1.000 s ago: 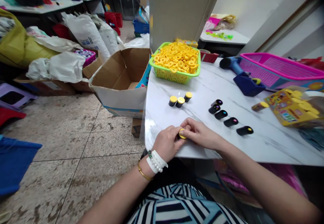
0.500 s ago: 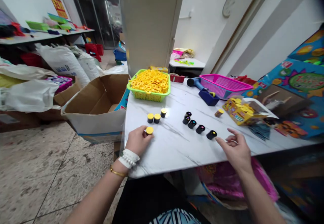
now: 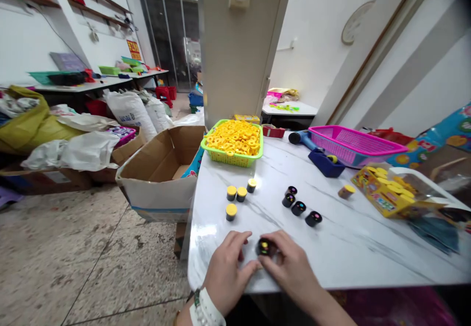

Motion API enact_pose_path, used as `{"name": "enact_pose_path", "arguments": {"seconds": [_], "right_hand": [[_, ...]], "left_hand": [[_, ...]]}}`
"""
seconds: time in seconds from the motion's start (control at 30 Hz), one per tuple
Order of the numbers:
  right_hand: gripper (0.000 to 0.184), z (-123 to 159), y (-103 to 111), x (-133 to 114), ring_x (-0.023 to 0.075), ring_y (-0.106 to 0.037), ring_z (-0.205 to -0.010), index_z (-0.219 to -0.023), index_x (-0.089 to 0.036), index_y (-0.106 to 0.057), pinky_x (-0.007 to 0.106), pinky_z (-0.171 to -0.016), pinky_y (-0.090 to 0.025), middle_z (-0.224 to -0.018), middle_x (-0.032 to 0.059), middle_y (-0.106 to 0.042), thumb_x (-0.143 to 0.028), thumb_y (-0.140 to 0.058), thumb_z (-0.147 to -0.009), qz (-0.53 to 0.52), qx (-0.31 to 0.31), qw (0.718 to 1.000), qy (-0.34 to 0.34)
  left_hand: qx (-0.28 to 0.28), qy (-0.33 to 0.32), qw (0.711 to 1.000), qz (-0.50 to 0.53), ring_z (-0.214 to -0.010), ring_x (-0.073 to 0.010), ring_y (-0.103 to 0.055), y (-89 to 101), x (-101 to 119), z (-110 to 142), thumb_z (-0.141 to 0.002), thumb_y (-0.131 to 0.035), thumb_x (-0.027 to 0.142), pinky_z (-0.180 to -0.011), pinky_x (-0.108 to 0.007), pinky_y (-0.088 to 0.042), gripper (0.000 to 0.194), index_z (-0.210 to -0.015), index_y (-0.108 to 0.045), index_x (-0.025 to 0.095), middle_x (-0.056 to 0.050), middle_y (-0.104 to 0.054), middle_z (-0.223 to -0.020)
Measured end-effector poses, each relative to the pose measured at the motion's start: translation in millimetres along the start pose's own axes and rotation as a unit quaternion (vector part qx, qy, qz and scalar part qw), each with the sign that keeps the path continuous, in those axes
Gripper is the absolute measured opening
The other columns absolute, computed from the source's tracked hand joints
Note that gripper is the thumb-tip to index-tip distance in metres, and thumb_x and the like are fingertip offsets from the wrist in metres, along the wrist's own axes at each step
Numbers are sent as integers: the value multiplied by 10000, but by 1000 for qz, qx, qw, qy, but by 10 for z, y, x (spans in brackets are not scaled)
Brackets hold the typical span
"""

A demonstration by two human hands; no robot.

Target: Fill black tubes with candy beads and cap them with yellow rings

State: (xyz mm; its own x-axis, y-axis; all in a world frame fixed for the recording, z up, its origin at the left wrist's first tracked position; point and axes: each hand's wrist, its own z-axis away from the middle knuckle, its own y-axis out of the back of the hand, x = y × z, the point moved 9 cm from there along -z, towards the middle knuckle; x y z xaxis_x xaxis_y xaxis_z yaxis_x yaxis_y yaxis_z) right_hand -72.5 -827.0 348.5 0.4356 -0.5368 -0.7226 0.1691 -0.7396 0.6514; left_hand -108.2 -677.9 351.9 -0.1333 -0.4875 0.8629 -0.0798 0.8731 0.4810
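Note:
My right hand [image 3: 289, 262] pinches a small black tub [image 3: 264, 247] with yellow on its top, near the table's front edge. Just left of it is my left hand [image 3: 230, 267], its thumb and fingers apart and nothing between them. Beyond my left hand stands a black tub with a yellow cap [image 3: 231, 212]. Several more yellow-capped tubs [image 3: 242, 194] are grouped behind that one. To the right, several black tubs with coloured dots on top [image 3: 313, 219] form a slanting row.
A green basket [image 3: 231, 159] of yellow rings sits at the table's back left. At the right are a pink basket [image 3: 356, 144], a blue tape dispenser [image 3: 326, 164], a yellow display box [image 3: 382, 193] and a small yellow tub [image 3: 346, 192]. An open carton [image 3: 158, 198] stands left of the table.
My right hand has taken the nearest dotted black tub from the row and brought it left. My left hand has let go of a yellow-capped tub and moved toward the front edge.

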Motion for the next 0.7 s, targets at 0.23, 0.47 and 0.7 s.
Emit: {"name": "enact_pose_path", "arguments": {"seconds": [0.23,0.47,0.7], "right_hand": [[624,-769,-129,-263,130,-619,-657,-1312,-260,-562,264,-659,-498,-951,11,-701,-171,-656,-702,-26,-291,956,15],[320,-2812,995,-16,224,-632,-736,-789,-142,-728,322,-684,-441,-721,97,-683,-449,-638,-802,188,79,977,-64],[332,-3306,712,34,249,-598,-809,-604,-134,-636,344,-689,-427,-703,94,-627,-408,-823,-611,203,77,973,-84]], "left_hand": [[4,42,999,2,-834,-204,-596,44,-96,-111,-713,-611,99,-787,-318,-467,299,-985,-674,204,-61,-622,-937],[2,67,998,3,-800,-193,-570,6,-178,-85,-681,-602,115,-768,-309,-439,292,-951,-671,202,-60,-608,-933],[18,69,997,9,-692,-153,-523,16,-192,-62,-671,-635,117,-719,-296,-428,273,-932,-672,187,-34,-582,-877]]}}
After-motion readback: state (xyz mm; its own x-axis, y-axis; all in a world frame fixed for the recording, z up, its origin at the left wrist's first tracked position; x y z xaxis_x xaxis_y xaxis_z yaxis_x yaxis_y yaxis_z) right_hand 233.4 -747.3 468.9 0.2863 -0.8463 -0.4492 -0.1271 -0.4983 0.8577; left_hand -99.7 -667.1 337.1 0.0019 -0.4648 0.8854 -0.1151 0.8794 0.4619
